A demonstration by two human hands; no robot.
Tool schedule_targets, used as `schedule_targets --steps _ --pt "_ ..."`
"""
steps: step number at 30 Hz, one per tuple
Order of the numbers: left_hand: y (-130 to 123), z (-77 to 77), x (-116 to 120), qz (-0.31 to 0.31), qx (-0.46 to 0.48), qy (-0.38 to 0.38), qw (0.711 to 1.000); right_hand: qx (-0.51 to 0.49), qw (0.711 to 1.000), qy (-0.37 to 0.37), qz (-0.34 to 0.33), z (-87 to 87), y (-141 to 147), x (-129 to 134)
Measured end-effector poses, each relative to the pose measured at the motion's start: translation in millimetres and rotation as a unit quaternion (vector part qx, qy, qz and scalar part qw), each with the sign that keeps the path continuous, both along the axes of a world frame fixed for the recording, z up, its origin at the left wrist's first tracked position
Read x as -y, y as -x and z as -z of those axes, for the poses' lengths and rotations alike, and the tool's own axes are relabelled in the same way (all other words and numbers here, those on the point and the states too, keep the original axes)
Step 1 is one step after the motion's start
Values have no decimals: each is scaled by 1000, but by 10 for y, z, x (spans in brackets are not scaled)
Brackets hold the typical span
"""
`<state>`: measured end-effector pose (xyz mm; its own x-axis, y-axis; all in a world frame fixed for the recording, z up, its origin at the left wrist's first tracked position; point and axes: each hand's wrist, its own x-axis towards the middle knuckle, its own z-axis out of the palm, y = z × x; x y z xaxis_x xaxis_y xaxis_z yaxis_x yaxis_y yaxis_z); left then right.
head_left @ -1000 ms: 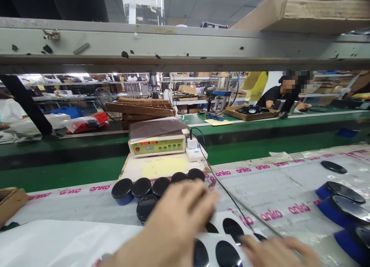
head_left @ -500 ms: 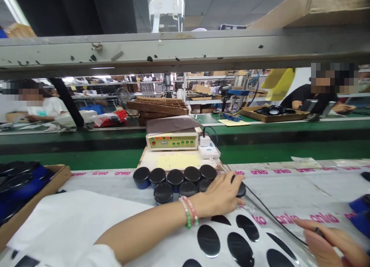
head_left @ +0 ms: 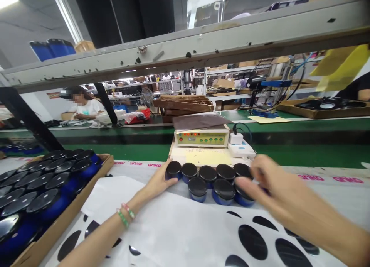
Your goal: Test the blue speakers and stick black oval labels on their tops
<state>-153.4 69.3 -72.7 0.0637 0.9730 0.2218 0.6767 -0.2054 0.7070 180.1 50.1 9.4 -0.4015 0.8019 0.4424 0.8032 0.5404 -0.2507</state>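
Note:
Two short rows of round blue pieces with glossy black tops [head_left: 207, 174] stand close together on the bench. At the row's left end my left hand [head_left: 157, 182] curls around the outermost blue piece with a black top [head_left: 173, 169], thumb in front and fingers behind. My right hand [head_left: 274, 190] is at the right end, bent over the pieces there and partly covering them. Motion smears its fingers, so its grip is unclear. In front of the rows lies a white sheet [head_left: 173, 220] above black oval discs [head_left: 253, 242].
A cardboard box [head_left: 95, 174] full of similar blue pieces stands at left. Behind the rows are a control box [head_left: 201, 139] with lit red lights and a white power strip [head_left: 241, 149]. A metal shelf beam [head_left: 173, 53] crosses overhead. A person [head_left: 86, 107] sits across the green conveyor [head_left: 138, 145].
My left hand has moved from the rows' right end to the left end. My right hand has come in from the lower right to the rows. The view has turned left.

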Motion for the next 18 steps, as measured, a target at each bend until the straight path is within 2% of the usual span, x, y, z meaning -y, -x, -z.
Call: schedule_targets --steps 2,3,5,7,10,13,18 --pt "-17 168 81 -26 46 -6 999 64 991 47 -107 -27 464 -158" --pt "-39 217 137 -36 64 -12 997 91 984 67 -140 -5 678 -244" --pt "-72 267 267 -51 93 -21 994 118 975 85 -166 91 1034 -411" --pt "-76 288 395 -65 116 -25 991 133 973 98 -163 215 1275 -547" --pt "-52 298 528 -75 142 -22 987 157 967 115 -166 367 1444 -662" --pt "-41 249 556 -71 154 -19 985 166 960 124 -188 432 1468 -700" --pt "-86 2 446 -53 163 -38 984 118 960 135 -213 338 1440 -701"
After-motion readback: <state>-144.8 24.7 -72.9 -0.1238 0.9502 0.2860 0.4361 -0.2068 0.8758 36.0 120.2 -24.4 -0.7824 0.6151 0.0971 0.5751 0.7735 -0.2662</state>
